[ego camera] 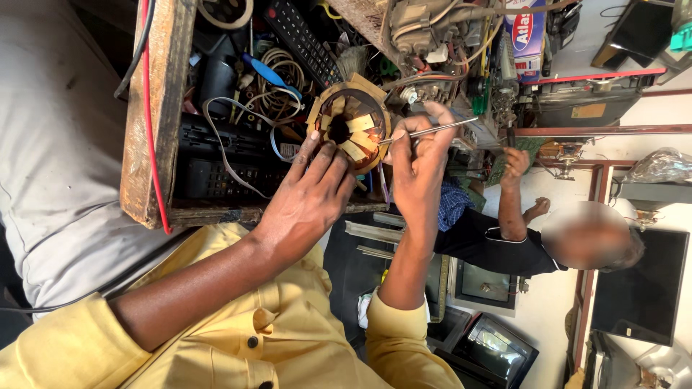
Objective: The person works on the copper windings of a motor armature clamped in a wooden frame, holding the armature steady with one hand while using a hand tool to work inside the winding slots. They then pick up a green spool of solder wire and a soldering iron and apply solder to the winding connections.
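Far left, wooden tray (148, 130) crammed with remotes and wires. Left hand (306, 198) clasped round near side of wound motor stator (351, 131), held above tray's right edge. Right hand (418, 162) pinched on thin metal rod (432, 130), long axis left-right, tip touching stator's right rim, just beside right fingers.

The left hand (311, 193) cradled a round wound motor stator (351, 130) — fingertips on its rim. The right hand (420, 160) pinched a thin metal tool (432, 130) at its slots — a remote control (303, 39) lay beyond.
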